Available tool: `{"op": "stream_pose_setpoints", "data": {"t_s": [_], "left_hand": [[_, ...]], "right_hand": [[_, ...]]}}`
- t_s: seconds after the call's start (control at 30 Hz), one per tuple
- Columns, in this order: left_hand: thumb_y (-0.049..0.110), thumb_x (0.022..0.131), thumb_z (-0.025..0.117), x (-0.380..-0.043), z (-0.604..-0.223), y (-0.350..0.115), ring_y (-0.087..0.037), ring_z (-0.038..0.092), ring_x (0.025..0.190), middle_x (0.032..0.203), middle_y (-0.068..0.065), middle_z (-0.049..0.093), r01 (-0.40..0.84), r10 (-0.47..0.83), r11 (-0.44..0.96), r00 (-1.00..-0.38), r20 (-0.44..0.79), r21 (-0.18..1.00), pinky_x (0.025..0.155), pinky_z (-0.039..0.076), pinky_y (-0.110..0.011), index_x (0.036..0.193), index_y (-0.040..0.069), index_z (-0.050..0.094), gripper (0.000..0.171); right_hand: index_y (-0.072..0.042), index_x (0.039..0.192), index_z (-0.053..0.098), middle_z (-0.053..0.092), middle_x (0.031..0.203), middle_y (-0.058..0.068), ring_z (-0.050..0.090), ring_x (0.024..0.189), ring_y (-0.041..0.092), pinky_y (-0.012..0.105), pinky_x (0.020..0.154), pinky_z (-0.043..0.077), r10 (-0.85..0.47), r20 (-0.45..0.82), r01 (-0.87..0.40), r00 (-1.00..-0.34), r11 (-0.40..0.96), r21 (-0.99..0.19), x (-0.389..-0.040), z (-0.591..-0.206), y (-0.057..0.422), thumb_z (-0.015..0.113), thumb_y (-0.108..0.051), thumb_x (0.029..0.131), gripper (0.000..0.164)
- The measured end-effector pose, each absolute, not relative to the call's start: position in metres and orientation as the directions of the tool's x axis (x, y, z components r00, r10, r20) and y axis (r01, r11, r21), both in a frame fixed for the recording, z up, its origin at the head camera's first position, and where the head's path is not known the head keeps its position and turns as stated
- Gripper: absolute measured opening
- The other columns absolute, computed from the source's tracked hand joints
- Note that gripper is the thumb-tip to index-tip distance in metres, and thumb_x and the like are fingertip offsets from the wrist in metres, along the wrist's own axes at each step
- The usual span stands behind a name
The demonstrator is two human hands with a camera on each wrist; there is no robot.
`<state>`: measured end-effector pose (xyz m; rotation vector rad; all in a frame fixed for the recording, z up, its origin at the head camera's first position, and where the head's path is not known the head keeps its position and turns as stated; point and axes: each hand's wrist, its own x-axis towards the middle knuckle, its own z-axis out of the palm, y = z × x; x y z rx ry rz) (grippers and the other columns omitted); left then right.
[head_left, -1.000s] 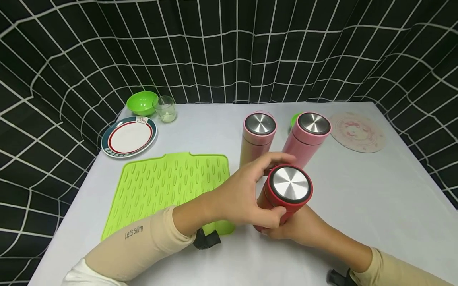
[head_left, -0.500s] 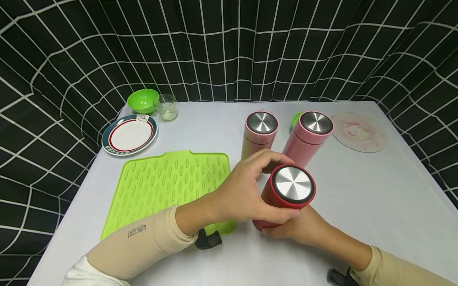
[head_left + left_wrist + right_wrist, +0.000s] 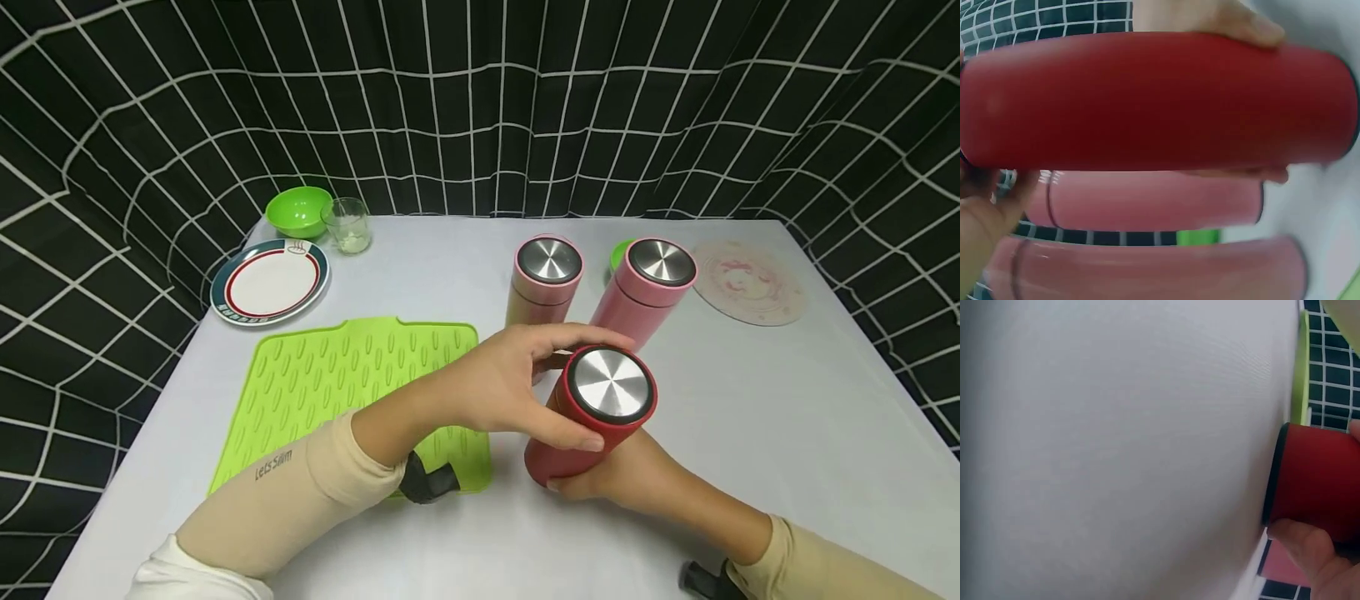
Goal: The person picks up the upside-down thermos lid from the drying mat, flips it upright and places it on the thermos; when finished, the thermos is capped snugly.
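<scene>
A red thermos bottle [image 3: 558,467] with a steel-topped lid [image 3: 611,383] stands near the table's middle, tilted in the head view. My left hand [image 3: 517,383] reaches over from the left, thumb at the near side of the lid and a long finger along its far side. Lower down, my right hand [image 3: 637,475] grips the body from the right, its thumb [image 3: 1300,540] showing by the base in the right wrist view. The red body [image 3: 1147,103] fills the left wrist view, with my right hand [image 3: 1204,15] around it. Most right-hand fingers are hidden behind it in the head view.
Two pink thermos bottles, one left [image 3: 547,292] and one right [image 3: 641,300], stand just behind. A ribbed green mat [image 3: 360,367] lies left. A rimmed plate [image 3: 270,283], a green bowl [image 3: 298,212] and a glass [image 3: 347,225] are back left; a round patterned mat [image 3: 750,283] is back right.
My left hand's thumb and fingers shift around the red thermos lid, and the thumb slides back to the left. My right hand keeps its grip on the body.
</scene>
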<state>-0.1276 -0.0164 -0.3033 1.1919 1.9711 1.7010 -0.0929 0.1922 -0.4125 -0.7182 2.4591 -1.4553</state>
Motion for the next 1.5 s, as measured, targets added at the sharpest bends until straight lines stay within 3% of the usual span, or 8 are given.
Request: {"op": "stream_pose_setpoints", "data": {"t_s": [0.23,0.47,0.7,0.87,0.97,1.13,1.23,1.5], "left_hand": [[0.029,0.063,0.093,-0.111,-0.301,-0.009,0.0,0.055,0.105,0.114,0.011,0.057,0.527,0.561,0.119,-0.735,0.38,0.842,0.092,0.047,-0.021,0.122,0.014,0.056,0.071],[0.01,0.066,0.091,-0.126,-0.304,-0.014,-0.005,0.06,0.105,0.108,0.01,0.066,0.37,0.672,-0.027,-0.681,0.291,0.929,0.095,0.047,-0.026,0.128,0.012,0.06,0.069],[0.029,0.062,0.094,-0.113,-0.312,-0.007,0.001,0.057,0.103,0.115,0.01,0.059,0.534,0.539,0.098,-0.738,0.406,0.84,0.091,0.048,-0.021,0.125,0.012,0.056,0.075],[0.008,0.061,0.093,-0.127,-0.315,-0.01,-0.006,0.063,0.102,0.106,0.006,0.069,0.36,0.627,-0.071,-0.709,0.322,0.93,0.093,0.049,-0.027,0.126,0.008,0.063,0.072],[0.005,0.065,0.09,-0.132,-0.314,-0.012,-0.007,0.061,0.107,0.11,0.007,0.068,0.29,0.7,-0.061,-0.67,0.248,0.955,0.097,0.047,-0.027,0.131,0.009,0.059,0.073],[0.029,0.067,0.091,-0.116,-0.31,-0.01,0.0,0.054,0.11,0.119,0.012,0.057,0.508,0.603,0.112,-0.718,0.348,0.854,0.095,0.044,-0.021,0.129,0.014,0.053,0.074],[0.029,0.061,0.094,-0.109,-0.312,-0.007,0.001,0.057,0.104,0.115,0.011,0.061,0.562,0.494,0.121,-0.749,0.442,0.818,0.091,0.047,-0.021,0.121,0.012,0.057,0.073],[0.001,0.062,0.09,-0.132,-0.322,-0.01,-0.012,0.061,0.109,0.11,0.004,0.068,0.268,0.662,-0.168,-0.683,0.31,0.949,0.099,0.046,-0.031,0.128,0.007,0.061,0.072]], "right_hand": [[-0.02,0.112,0.057,0.063,0.104,-0.007,0.059,0.091,0.014,0.03,0.078,0.052,-0.481,0.03,-0.259,-0.876,0.418,-0.871,-0.091,-0.414,0.192,0.093,-0.022,0.064,0.06],[-0.023,0.113,0.056,0.062,0.106,-0.008,0.06,0.094,0.013,0.03,0.08,0.052,-0.478,0.037,-0.272,-0.878,0.434,-0.859,-0.094,-0.415,0.195,0.094,-0.025,0.063,0.063],[-0.021,0.11,0.059,0.065,0.101,-0.008,0.061,0.088,0.015,0.03,0.077,0.052,-0.529,0.098,-0.329,-0.843,0.364,-0.871,-0.096,-0.418,0.194,0.092,-0.016,0.064,0.057],[-0.023,0.113,0.057,0.064,0.106,-0.007,0.061,0.094,0.015,0.031,0.081,0.052,-0.514,0.051,-0.283,-0.856,0.386,-0.878,-0.098,-0.419,0.196,0.094,-0.021,0.063,0.062],[-0.024,0.112,0.057,0.064,0.105,-0.008,0.062,0.093,0.014,0.03,0.081,0.052,-0.521,0.034,-0.274,-0.853,0.392,-0.878,-0.098,-0.42,0.196,0.094,-0.023,0.064,0.061],[-0.023,0.108,0.06,0.066,0.1,-0.007,0.062,0.087,0.015,0.03,0.078,0.052,-0.568,0.107,-0.343,-0.816,0.327,-0.88,-0.099,-0.42,0.194,0.091,-0.018,0.068,0.051],[-0.023,0.109,0.06,0.065,0.1,-0.007,0.062,0.087,0.015,0.03,0.077,0.052,-0.575,0.135,-0.368,-0.807,0.311,-0.876,-0.099,-0.419,0.194,0.091,-0.016,0.067,0.053],[-0.024,0.11,0.059,0.064,0.102,-0.007,0.061,0.091,0.015,0.031,0.078,0.052,-0.563,0.074,-0.319,-0.823,0.35,-0.881,-0.103,-0.418,0.198,0.093,-0.021,0.065,0.056]]}}
